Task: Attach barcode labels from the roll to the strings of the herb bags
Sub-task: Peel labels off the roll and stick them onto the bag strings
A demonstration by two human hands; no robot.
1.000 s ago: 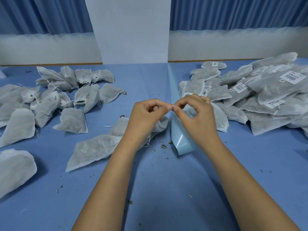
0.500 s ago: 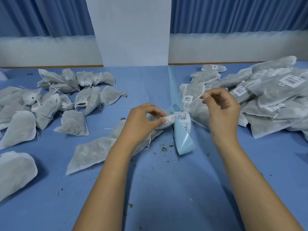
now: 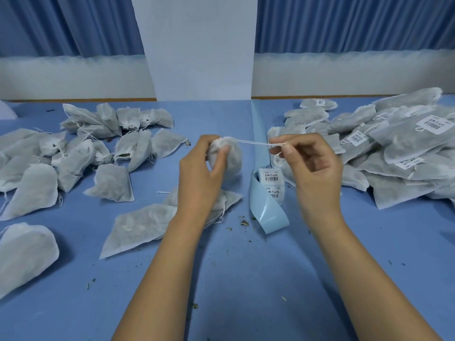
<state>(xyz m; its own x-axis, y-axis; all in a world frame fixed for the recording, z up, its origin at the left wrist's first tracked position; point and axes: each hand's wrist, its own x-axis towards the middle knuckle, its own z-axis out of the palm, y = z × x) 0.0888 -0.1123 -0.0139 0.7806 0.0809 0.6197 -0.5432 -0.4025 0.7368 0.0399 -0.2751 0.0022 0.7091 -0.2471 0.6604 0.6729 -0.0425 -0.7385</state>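
Gripping a bag (image 3: 232,158) at frame centre, the left hand (image 3: 199,175) steadies it while the right hand (image 3: 315,168) pinches its string (image 3: 253,143) taut, probably readying it for a label. The label strip (image 3: 272,179) lies just below, and labelled bags (image 3: 406,143) are piled at the right.

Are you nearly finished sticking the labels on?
About halfway, perhaps. The right pile wears barcode labels. The left hand grips one bag while the right hand pinches its string taut. The left pile has no labels yet, and the label strip holds more.
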